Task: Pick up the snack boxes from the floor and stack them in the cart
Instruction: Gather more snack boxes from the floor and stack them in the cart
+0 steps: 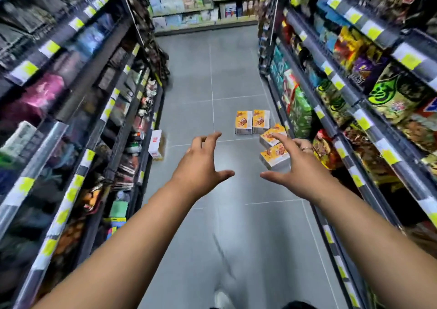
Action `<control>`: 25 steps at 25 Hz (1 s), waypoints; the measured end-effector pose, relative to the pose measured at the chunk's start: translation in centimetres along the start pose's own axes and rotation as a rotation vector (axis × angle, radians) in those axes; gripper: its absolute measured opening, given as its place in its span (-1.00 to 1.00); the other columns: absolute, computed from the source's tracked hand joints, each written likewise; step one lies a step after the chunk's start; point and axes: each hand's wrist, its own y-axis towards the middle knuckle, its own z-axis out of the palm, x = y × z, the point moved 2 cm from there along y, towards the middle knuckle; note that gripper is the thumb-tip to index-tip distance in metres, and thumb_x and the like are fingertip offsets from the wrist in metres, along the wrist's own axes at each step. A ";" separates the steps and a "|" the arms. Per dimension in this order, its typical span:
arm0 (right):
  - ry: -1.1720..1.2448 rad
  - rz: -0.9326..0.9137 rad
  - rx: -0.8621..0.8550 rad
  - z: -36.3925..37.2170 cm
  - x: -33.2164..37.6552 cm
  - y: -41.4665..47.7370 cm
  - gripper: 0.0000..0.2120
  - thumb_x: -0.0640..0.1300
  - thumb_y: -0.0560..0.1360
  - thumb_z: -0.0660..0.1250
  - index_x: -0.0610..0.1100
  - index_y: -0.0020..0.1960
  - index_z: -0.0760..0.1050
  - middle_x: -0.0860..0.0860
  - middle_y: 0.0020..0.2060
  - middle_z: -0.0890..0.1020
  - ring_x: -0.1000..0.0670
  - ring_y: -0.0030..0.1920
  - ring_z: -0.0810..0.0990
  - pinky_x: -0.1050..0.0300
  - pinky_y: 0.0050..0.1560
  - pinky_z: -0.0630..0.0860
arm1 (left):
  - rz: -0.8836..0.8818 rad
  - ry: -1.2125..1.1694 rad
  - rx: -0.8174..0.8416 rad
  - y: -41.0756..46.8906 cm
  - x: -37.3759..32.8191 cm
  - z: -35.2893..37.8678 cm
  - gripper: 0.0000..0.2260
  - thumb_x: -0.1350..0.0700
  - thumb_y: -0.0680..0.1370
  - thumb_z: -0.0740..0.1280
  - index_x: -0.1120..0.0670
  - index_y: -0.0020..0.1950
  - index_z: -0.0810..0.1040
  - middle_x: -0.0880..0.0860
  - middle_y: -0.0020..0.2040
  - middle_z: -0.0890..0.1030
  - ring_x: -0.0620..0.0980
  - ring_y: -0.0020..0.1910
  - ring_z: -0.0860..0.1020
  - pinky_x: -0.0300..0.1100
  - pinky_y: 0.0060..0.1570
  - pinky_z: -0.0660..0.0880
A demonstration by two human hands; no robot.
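Note:
Several orange-and-white snack boxes lie on the grey aisle floor. Two boxes (pixel 252 122) sit side by side in the middle distance; two more (pixel 274 158) lie nearer, against the foot of the right shelf. My left hand (pixel 203 164) and my right hand (pixel 295 166) are both stretched forward above the floor, fingers spread and holding nothing. The right hand partly covers the nearer boxes. No cart is in view.
Tall stocked shelves (pixel 78 119) line both sides of the narrow aisle, snack bags on the right (pixel 354 96). A white-and-red box (pixel 156 144) stands at the foot of the left shelf. More shelves (pixel 203 6) close the far end. A shoe (pixel 221 299) shows below.

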 end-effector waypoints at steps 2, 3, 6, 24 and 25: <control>0.009 0.034 0.000 0.2 0.4 4.2 -0.14 0.14 0.31 0.53 0.24 0.48 0.15 -0.06 0.39 0.19 -0.01 0.19 0.47 0.06 0.31 0.38 | 0.015 0.007 0.023 4.8 1.2 -0.5 -0.17 -0.13 0.39 0.50 -0.08 0.54 0.12 0.08 0.42 0.29 0.14 0.36 0.37 -0.07 0.32 0.31; 0.011 0.040 -0.007 0.1 0.4 6.3 -0.14 0.13 0.31 0.54 0.24 0.48 0.15 -0.06 0.39 0.19 0.00 0.16 0.47 0.08 0.31 0.38 | 0.026 0.010 0.034 7.2 1.4 -0.5 -0.17 -0.13 0.39 0.50 -0.09 0.54 0.12 0.08 0.42 0.29 0.14 0.35 0.37 -0.07 0.31 0.31; -0.016 0.060 0.000 -0.2 -0.6 13.0 -0.12 0.08 0.30 0.56 0.24 0.48 0.16 -0.06 0.38 0.19 -0.03 0.20 0.47 0.11 0.30 0.36 | 0.046 0.031 0.063 14.1 1.7 0.1 -0.16 -0.14 0.40 0.50 -0.10 0.54 0.11 0.06 0.44 0.27 0.13 0.34 0.39 -0.08 0.28 0.33; -0.139 0.090 0.094 0.0 -0.8 54.4 -0.11 0.10 0.31 0.55 0.24 0.48 0.13 -0.02 0.40 0.19 -0.14 0.28 0.45 0.01 0.25 0.43 | 0.003 -0.012 0.123 53.6 9.9 -2.1 -0.14 -0.13 0.39 0.51 -0.11 0.55 0.10 0.07 0.44 0.26 0.13 0.34 0.40 -0.06 0.30 0.36; -0.152 0.116 0.095 0.6 -0.7 56.2 -0.11 0.11 0.31 0.54 0.23 0.49 0.12 -0.03 0.41 0.18 -0.14 0.28 0.44 0.01 0.24 0.42 | 0.021 -0.004 0.143 56.2 10.9 -2.2 -0.15 -0.13 0.39 0.51 -0.11 0.55 0.09 0.06 0.44 0.25 0.12 0.34 0.41 -0.05 0.30 0.37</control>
